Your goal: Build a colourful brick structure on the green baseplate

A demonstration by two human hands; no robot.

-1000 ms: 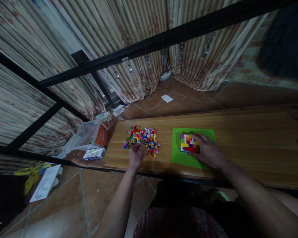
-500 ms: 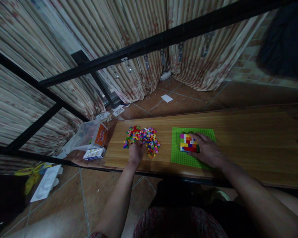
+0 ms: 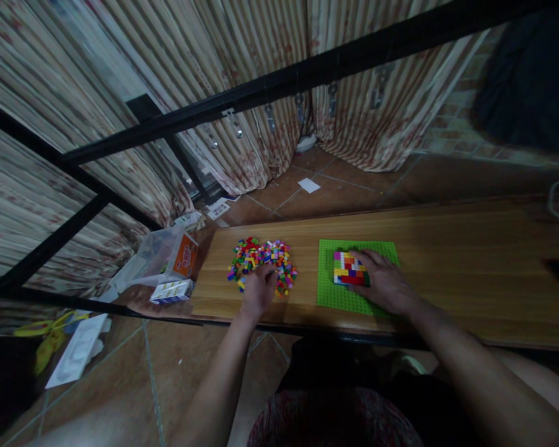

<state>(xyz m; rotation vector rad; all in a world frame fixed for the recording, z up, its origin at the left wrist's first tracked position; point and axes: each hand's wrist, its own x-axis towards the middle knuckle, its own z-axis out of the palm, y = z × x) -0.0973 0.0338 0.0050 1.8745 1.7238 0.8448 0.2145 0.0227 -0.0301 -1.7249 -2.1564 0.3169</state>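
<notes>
Over the near side of a loose pile of small coloured toy bricks [image 3: 250,246] is my left hand [image 3: 258,292]. Its fingers are bent together among the bricks, and what they pinch, if anything, is too small to make out. To the right lies a green studded baseplate [image 3: 326,292]. A block of built-up toy bricks [image 3: 347,271] in yellow, white, red, pink and blue sits on it. My right hand [image 3: 386,284] grips this block from the right, fingers at its far edge and thumb at its near edge, hiding its right side.
The bricks and baseplate rest on a long wooden board [image 3: 466,267]. Past its left end are a clear plastic bin [image 3: 151,251] with an orange label and a small white box [image 3: 172,291]. A black metal rail [image 3: 270,87] crosses in front of striped curtains [image 3: 242,49].
My left hand has shifted slightly right across the near side of the pile. My right hand stays on the brick block. The whole view has moved a little.
</notes>
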